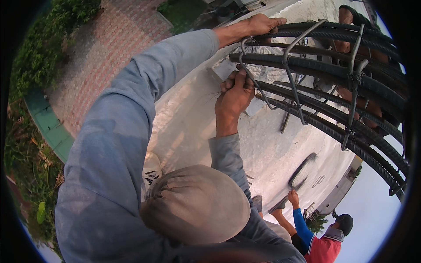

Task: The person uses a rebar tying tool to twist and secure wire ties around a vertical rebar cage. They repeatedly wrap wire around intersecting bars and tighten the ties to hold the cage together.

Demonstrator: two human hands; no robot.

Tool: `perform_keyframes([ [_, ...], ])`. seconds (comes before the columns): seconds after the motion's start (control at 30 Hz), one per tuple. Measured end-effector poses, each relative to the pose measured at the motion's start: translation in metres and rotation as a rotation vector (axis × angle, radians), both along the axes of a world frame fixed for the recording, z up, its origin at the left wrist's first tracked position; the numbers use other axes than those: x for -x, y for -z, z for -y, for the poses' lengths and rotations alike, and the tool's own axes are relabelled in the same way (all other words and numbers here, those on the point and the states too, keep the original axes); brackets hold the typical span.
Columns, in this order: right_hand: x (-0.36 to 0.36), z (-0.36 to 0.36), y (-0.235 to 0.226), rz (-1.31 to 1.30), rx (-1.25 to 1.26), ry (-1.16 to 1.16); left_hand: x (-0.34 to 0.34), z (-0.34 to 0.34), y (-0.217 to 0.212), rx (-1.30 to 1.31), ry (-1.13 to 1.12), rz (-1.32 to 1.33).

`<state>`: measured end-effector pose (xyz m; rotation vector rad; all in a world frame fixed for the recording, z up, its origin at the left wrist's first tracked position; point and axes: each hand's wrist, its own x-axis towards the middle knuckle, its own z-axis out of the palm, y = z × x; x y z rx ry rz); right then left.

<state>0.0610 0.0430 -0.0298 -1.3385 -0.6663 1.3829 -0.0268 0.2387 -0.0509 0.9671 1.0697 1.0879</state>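
My left hand [262, 24] is closed round the end of the uppermost ribbed rebar [302, 29], thumb stretched along the bar. Lower down, my right hand [236, 94] is closed in a pinch beside a bent steel stirrup [247, 65]. Thin strands of tie wire [212, 94] stick out from its fingers; the fingertips are partly hidden. The stirrup loops round the bar ends of a rebar cage that runs off to the right. Farther along, another stirrup [287, 57] crosses the same bars.
Behind the cage a co-worker's arm [345, 17] shows. Another person [326, 239] in red and blue sits at lower right, a hand near a dark wire bundle [300, 173]. A rounded grey-brown cloth-covered shape [197, 206] fills the lower middle. Paving [105, 48] lies far below.
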Motion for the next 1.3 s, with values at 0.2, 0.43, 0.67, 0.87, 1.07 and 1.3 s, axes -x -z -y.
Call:
perform_keyframes([
  [0.2, -0.001, 0.015, -0.003, 0.462, -0.217, -0.049, 0.001, -0.004, 0.003, -0.105, 0.039, -0.036],
  [0.43, -0.003, 0.026, -0.016, 0.250, -0.073, -0.093, 0.002, 0.001, 0.003, -0.082, -0.026, 0.001],
  [0.67, -0.006, 0.009, -0.007, 0.375, -0.062, -0.172, 0.003, -0.004, 0.013, -0.206, -0.043, -0.091],
  [0.87, -0.005, 0.005, 0.003, 0.398, -0.019, -0.155, 0.001, -0.005, 0.017, -0.316, -0.091, -0.175],
  [1.07, -0.004, 0.005, 0.009, 0.418, -0.088, -0.166, 0.004, -0.004, 0.015, -0.264, -0.086, -0.223],
  [1.3, -0.013, -0.001, 0.018, 0.376, -0.071, -0.175, 0.008, -0.003, 0.004, -0.360, -0.102, -0.566],
])
